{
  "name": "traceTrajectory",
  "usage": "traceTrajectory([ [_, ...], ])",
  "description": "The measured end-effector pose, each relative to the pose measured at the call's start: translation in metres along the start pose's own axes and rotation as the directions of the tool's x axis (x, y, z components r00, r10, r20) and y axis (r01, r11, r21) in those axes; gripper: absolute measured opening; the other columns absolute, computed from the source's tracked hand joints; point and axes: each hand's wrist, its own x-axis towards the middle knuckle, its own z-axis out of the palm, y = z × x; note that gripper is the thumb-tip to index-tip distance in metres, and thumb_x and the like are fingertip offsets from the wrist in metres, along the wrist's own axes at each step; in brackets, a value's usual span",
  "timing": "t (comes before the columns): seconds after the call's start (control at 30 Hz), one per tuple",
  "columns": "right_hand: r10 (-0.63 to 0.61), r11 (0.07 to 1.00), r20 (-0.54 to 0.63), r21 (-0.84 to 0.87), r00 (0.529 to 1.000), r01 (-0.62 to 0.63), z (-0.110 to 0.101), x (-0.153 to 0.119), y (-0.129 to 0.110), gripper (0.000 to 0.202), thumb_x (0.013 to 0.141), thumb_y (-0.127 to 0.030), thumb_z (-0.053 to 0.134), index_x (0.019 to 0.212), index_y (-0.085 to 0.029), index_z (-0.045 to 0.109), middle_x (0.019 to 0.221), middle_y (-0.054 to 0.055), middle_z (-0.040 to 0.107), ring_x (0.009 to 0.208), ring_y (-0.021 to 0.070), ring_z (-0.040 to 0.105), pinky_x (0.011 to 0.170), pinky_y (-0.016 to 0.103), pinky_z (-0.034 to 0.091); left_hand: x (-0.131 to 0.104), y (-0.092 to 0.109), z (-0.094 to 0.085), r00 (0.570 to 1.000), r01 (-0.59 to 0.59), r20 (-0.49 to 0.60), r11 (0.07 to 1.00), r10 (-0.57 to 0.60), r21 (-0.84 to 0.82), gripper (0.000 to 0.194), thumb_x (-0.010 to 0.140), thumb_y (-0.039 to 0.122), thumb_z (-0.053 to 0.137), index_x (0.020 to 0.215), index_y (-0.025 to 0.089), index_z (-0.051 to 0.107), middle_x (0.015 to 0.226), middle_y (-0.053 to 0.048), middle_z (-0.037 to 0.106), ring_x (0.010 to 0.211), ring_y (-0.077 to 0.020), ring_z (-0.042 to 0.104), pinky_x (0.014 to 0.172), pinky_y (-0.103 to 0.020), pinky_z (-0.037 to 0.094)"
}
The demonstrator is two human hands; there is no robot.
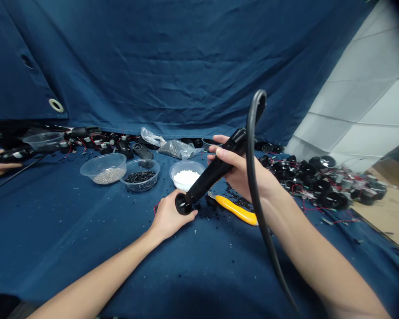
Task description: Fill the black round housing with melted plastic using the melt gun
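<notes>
A black electric screwdriver [210,173] lies slanted in my right hand [241,166], fingers along its upper body. Its thick black cable [252,155] loops up and then down past my wrist. Closed around a small round black plastic housing [179,208] is my left hand [168,217], with the housing's open end facing up. The screwdriver's lower end meets that opening; the exact contact of its tip cannot be made out. Just right of the housing, a yellow-handled tool [237,209] rests on the blue cloth.
Behind my hands stand clear bowls holding white pieces [186,177], black pieces [140,176] and small metallic pieces [109,175]. Wired black parts [319,177] are heaped at right. Plastic bags [177,148] lie at the back. Another person's hand [0,166] holds a dark tool at far left.
</notes>
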Motion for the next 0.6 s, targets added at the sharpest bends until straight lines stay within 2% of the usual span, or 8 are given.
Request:
traceTrajectory([
  [0.1, 0.033, 0.999, 0.249, -0.032, 0.968, -0.026, -0.012, 0.002, -0.008, 0.057, 0.064, -0.017, 0.081, 0.116, -0.023, 0.059, 0.114, 0.003, 0.067, 0.105, 0.0195, 0.063, 0.096, 0.036, 0.049, 0.0, 0.001, -0.001, 1.0, 0.02, 0.017, 1.0, -0.019, -0.015, 0.028, 0.066, 0.03, 0.074, 0.085, 0.019, 0.058, 0.076, 0.001, 0.067, 0.072, -0.0187, 0.063, 0.067, -0.028, 0.044],
  [0.2, 0.043, 0.989, 0.496, -0.141, 0.867, 0.032, -0.029, 0.006, -0.015, 0.064, 0.07, -0.019, 0.078, 0.129, -0.022, 0.053, 0.13, 0.009, 0.06, 0.124, 0.0255, 0.054, 0.107, 0.047, 0.04, 0.001, 0.004, -0.003, 0.999, 0.038, 0.021, 0.999, -0.037, -0.016, 0.028, 0.066, 0.03, 0.073, 0.088, 0.02, 0.058, 0.079, 0.001, 0.068, 0.074, -0.0191, 0.063, 0.068, -0.028, 0.044],
  [0.3, 0.038, 0.961, 0.627, -0.237, 0.778, 0.145, -0.045, 0.01, -0.02, 0.064, 0.072, -0.024, 0.079, 0.13, -0.02, 0.053, 0.13, 0.012, 0.06, 0.124, 0.0281, 0.053, 0.104, 0.05, 0.042, 0.0, 0.007, -0.003, 0.999, 0.021, 0.035, 1.0, -0.021, -0.02, 0.029, 0.066, 0.03, 0.073, 0.09, 0.019, 0.059, 0.08, 0.0, 0.068, 0.075, -0.0192, 0.063, 0.069, -0.028, 0.044],
  [0.37, 0.03, 0.938, 0.67, -0.276, 0.741, 0.211, -0.052, 0.012, -0.02, 0.065, 0.068, -0.027, 0.083, 0.127, -0.018, 0.057, 0.122, 0.012, 0.065, 0.113, 0.0278, 0.061, 0.095, 0.045, 0.05, -0.002, 0.009, -0.003, 0.997, 0.0, 0.076, 1.0, 0.002, -0.025, 0.031, 0.065, 0.029, 0.073, 0.09, 0.019, 0.059, 0.077, 0.001, 0.067, 0.072, -0.0185, 0.062, 0.067, -0.027, 0.044],
  [0.43, -0.015, 0.923, 0.699, -0.266, 0.715, 0.279, -0.052, 0.013, -0.017, 0.061, 0.067, -0.034, 0.083, 0.121, -0.015, 0.062, 0.103, 0.011, 0.072, 0.094, 0.0247, 0.068, 0.082, 0.038, 0.055, -0.005, 0.011, -0.002, 0.988, -0.029, 0.149, 0.998, 0.036, -0.051, 0.034, 0.063, 0.029, 0.074, 0.091, 0.019, 0.059, 0.074, 0.002, 0.066, 0.068, -0.0174, 0.06, 0.064, -0.026, 0.044],
  [0.53, -0.206, 0.933, 0.698, -0.071, 0.686, 0.352, -0.043, 0.014, -0.009, 0.051, 0.071, -0.05, 0.074, 0.105, -0.013, 0.069, 0.071, 0.004, 0.066, 0.067, 0.0169, 0.062, 0.063, 0.029, 0.051, -0.011, 0.015, -0.001, 0.962, -0.075, 0.251, 0.989, 0.106, -0.131, 0.037, 0.061, 0.032, 0.077, 0.09, 0.018, 0.058, 0.074, 0.002, 0.064, 0.067, -0.0164, 0.058, 0.064, -0.025, 0.044],
  [0.6, -0.308, 0.938, 0.653, 0.088, 0.692, 0.335, -0.034, 0.013, -0.005, 0.046, 0.07, -0.054, 0.071, 0.096, -0.016, 0.07, 0.062, 0.0, 0.058, 0.06, 0.0142, 0.056, 0.061, 0.028, 0.049, -0.016, 0.019, -0.001, 0.945, -0.09, 0.296, 0.982, 0.136, -0.165, 0.039, 0.06, 0.034, 0.078, 0.089, 0.018, 0.058, 0.075, 0.002, 0.062, 0.069, -0.0163, 0.057, 0.065, -0.025, 0.043],
])
